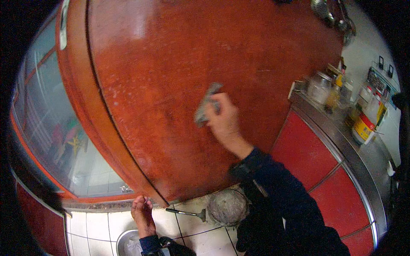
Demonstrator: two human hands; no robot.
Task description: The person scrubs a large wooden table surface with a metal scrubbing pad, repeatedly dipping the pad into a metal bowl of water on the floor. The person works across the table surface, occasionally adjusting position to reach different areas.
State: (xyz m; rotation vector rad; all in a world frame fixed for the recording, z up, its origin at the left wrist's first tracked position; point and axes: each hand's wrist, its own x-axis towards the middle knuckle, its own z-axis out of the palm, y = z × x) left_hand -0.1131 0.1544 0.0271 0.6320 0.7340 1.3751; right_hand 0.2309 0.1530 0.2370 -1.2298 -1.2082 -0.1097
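My right hand [225, 118] is shut on a grey-green cloth [205, 108], which lies against a large red-brown wooden panel [179, 57]. The hand and cloth are blurred. Pale spots and streaks mark parts of the panel's surface. Lower left, my left hand [143, 212] is by the bottom edge of the wooden door frame [105, 160], its fingers curled. Whether those fingers hold anything small cannot be made out.
A black-handled scraper [189, 213] lies on the white tiled floor [205, 236] near a round grey container [226, 206]. A metal basin [120, 244] holds something white. Glass panes [64, 128] stand left. Jars [318, 88] and bottles [363, 128] crowd the right-hand counter [333, 118] above red cabinets [306, 147].
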